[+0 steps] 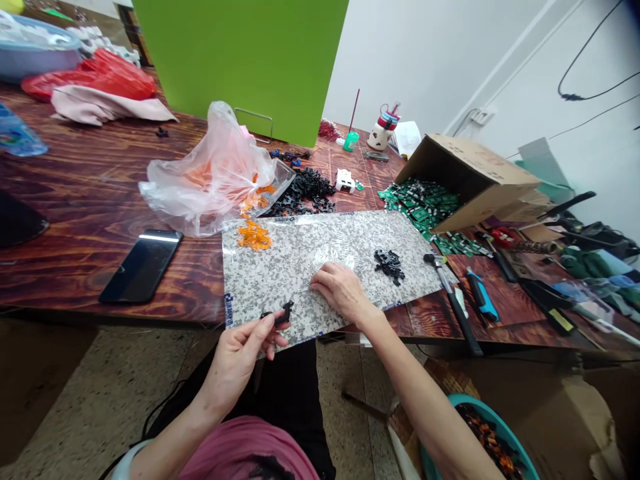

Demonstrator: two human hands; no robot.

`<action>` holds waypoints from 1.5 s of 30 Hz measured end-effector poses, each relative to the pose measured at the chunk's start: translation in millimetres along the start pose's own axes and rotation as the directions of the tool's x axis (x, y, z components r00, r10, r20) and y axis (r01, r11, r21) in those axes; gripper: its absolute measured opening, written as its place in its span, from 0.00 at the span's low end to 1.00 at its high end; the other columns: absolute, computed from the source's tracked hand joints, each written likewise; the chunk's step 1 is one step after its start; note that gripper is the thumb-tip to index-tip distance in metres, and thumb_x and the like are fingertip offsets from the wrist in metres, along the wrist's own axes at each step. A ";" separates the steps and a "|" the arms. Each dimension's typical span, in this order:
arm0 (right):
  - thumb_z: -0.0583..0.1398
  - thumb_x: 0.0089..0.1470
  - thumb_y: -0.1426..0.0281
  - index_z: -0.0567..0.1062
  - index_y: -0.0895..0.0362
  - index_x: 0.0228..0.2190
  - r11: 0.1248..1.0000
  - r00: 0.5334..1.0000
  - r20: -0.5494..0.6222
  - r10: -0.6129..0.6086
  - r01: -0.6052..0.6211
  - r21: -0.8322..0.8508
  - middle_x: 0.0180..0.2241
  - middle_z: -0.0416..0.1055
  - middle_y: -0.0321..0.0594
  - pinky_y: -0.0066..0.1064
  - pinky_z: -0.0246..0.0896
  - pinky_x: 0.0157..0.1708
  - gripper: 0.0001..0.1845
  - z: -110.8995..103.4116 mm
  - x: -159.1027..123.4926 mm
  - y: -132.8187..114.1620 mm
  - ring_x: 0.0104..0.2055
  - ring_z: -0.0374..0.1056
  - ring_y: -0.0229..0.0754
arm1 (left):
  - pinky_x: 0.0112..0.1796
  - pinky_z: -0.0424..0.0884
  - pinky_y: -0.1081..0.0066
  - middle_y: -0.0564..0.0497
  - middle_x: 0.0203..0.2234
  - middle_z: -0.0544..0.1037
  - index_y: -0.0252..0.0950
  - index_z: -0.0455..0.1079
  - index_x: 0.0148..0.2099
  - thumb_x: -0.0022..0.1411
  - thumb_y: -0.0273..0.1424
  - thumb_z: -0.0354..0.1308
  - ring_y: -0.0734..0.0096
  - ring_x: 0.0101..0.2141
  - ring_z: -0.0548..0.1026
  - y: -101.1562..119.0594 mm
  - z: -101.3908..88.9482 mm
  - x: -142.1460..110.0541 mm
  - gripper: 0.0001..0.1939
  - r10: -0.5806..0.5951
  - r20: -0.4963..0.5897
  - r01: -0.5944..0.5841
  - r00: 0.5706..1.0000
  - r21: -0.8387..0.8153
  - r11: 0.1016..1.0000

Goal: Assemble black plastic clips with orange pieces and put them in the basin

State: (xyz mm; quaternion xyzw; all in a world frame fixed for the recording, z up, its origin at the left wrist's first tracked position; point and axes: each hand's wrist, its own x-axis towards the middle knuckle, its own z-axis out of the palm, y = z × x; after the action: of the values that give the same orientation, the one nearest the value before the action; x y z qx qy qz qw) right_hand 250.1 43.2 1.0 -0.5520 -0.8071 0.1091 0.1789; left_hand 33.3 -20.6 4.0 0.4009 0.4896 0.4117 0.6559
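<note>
My left hand [245, 357] pinches a small black plastic part [284, 315] between thumb and fingers, just over the front left of the speckled grey board [300, 257]. On the board's middle rests my right hand [340, 290], fingers drawn together at the near side of a pile of thin, shiny pins [337, 250]. Whatever lies between those fingertips is too small to make out. Orange plastic parts [254, 235] form a heap at the board's back left. A small heap of black parts [389, 265] lies to the right of my right hand.
Behind the board are a plastic bag [210, 173] with orange parts, a larger black heap [307, 190] and a cardboard box [465, 177] spilling green circuit boards [420, 203]. A phone [143, 265] lies left; a hammer [455, 307] and blue cutter [483, 295] lie right.
</note>
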 end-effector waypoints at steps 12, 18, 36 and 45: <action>0.57 0.56 0.76 0.70 0.59 0.29 0.919 0.960 -0.280 0.029 0.084 0.385 0.25 0.69 0.38 0.26 0.58 0.28 0.04 12.1 -48.0 -95.1 0.26 0.63 0.35 | 0.32 0.65 0.74 0.53 0.19 0.73 0.33 0.73 0.23 0.61 0.35 0.53 0.72 0.25 0.68 -7.2 0.2 4.6 0.17 0.155 0.012 -0.156 0.988 0.088 0.984; 0.57 0.56 0.77 0.70 0.59 0.29 0.918 0.963 -0.271 0.010 0.098 0.385 0.26 0.69 0.38 0.26 0.58 0.28 0.04 18.1 -47.7 -91.7 0.27 0.63 0.35 | 0.33 0.64 0.73 0.53 0.22 0.73 0.33 0.72 0.26 0.63 0.33 0.52 0.72 0.27 0.69 -11.1 -2.8 2.6 0.16 0.169 0.055 -0.174 0.984 0.104 0.979; 0.57 0.55 0.76 0.70 0.59 0.27 0.920 0.964 -0.264 0.042 0.066 0.386 0.24 0.66 0.36 0.24 0.57 0.27 0.05 16.4 -48.2 -96.8 0.25 0.62 0.33 | 0.31 0.68 0.74 0.53 0.21 0.76 0.33 0.79 0.37 0.59 0.34 0.56 0.71 0.26 0.71 -9.4 2.1 2.7 0.12 0.185 -0.039 -0.179 0.982 0.135 0.975; 0.57 0.55 0.75 0.69 0.59 0.26 0.905 0.973 -0.187 0.139 -0.048 0.422 0.23 0.65 0.34 0.23 0.55 0.24 0.06 15.0 -48.1 -104.1 0.22 0.60 0.32 | 0.30 0.69 0.74 0.51 0.23 0.78 0.32 0.78 0.27 0.59 0.32 0.56 0.69 0.28 0.74 -9.6 3.0 3.0 0.13 0.252 -0.059 -0.236 0.966 0.200 0.951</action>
State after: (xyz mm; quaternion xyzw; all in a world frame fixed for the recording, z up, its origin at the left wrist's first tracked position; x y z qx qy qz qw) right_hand 170.9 -39.4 18.1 -0.5481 -0.7143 0.2267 0.3715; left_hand 38.2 -21.4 -5.3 0.5018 0.5005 0.4569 0.5375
